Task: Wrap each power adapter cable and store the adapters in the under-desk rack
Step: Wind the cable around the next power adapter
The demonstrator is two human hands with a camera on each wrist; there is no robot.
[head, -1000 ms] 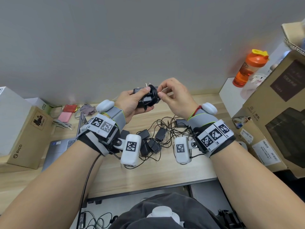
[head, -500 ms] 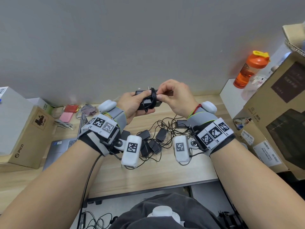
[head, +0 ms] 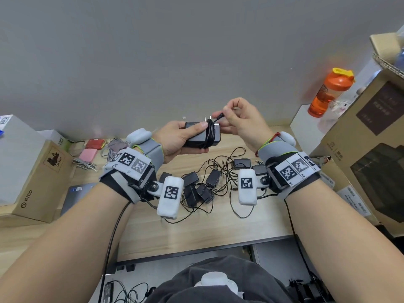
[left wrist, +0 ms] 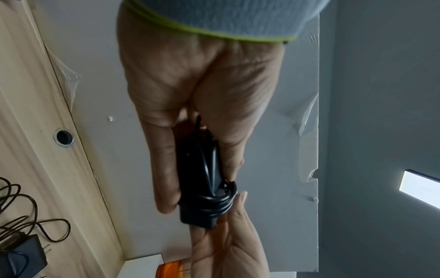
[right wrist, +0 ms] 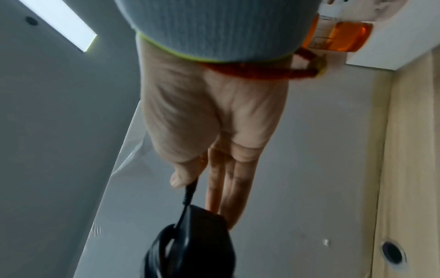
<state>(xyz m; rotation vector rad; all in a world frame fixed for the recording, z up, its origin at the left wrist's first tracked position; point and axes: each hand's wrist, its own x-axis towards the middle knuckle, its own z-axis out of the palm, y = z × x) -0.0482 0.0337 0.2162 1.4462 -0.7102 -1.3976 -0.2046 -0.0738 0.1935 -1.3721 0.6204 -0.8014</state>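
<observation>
My left hand (head: 181,138) grips a black power adapter (head: 197,136) in the air above the desk, thumb on top. Its cable (head: 211,133) is wound in several turns round the adapter's right end. My right hand (head: 238,121) pinches the cable's plug end (head: 219,116) between thumb and forefinger, just above the coil. The left wrist view shows the adapter (left wrist: 200,180) between fingers and thumb, coil (left wrist: 214,203) at its far end. In the right wrist view the plug end (right wrist: 190,190) sits under the thumb, and the adapter (right wrist: 197,242) is below. Several loose adapters (head: 201,186) with tangled cables lie on the desk.
A laptop (head: 74,193) and cardboard box (head: 37,182) sit at the left of the wooden desk (head: 196,232). Large boxes (head: 371,154) and an orange bottle (head: 328,92) stand at the right. A grey wall is behind. Below the desk edge, cables lie on the floor.
My right hand has lifted a little from the adapter's end and now holds the cable's plug end up above the coil. The left hand keeps its grip on the adapter.
</observation>
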